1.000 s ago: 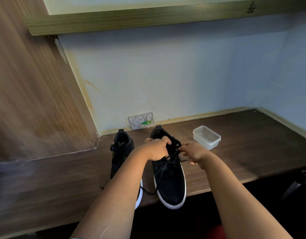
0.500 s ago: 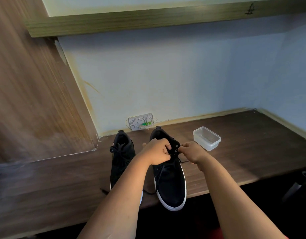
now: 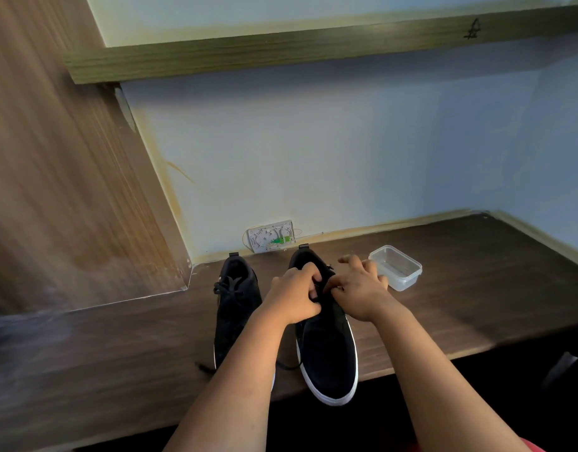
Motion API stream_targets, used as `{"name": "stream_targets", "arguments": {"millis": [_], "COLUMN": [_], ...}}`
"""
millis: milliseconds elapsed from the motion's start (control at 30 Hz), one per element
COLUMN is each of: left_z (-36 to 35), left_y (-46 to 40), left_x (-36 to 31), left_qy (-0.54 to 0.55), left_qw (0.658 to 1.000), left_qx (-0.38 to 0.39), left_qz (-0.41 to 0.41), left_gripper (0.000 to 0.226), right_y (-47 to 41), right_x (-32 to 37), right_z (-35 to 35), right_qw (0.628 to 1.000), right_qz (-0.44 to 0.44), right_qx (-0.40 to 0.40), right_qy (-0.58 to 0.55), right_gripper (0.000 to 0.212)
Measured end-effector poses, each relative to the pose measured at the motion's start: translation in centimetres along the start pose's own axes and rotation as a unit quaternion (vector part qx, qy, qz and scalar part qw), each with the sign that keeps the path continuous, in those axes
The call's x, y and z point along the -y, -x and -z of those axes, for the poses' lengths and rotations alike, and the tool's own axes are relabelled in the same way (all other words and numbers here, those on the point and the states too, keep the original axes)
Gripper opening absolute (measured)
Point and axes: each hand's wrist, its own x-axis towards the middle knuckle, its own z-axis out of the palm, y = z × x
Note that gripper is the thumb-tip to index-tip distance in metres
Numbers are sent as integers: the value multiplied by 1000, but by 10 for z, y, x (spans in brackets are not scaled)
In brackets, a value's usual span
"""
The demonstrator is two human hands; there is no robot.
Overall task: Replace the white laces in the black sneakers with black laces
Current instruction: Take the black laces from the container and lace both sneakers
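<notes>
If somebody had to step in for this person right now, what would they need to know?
Left hand: closed, pinching at the lacing near the tongue of the right sneaker.
Right hand: on the same spot, some fingers spread; exactly what it grips is hidden.
Left sneaker: beside it on the desk, already carrying a black lace tied near the top.
Right sneaker's toe overhangs the desk edge; a loose black lace end trails beside it.
No white laces in view. A clear plastic tub sits to the right.
Left to do: finish lacing and tying the right sneaker.
</notes>
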Motion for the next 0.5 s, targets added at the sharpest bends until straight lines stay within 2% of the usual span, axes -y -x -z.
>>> {"name": "stream_targets", "arguments": {"millis": [133,233,367,500], "left_z": [-1,1,7,12], "left_y": [3,6,6,5], "left_x": [2,2,4,10], "left_qy": [18,14,33,65], "left_qw": [1000,1000,998,997], "left_qx": [-20,-7,44,41], "left_qz": [-4,-11,3,15], "left_gripper": [38,39,34,22], "right_y": [-4,-7,-9,-9], "right_x": [4,6,-1,-6], "right_z": [4,5,6,0], "right_qw": [997,995,997,996], "right_qz": [9,16,-1,-11], "right_qx": [63,92,76,70], "right_qy": [31,26,-8,-45], "right_gripper": [33,33,31,29]}}
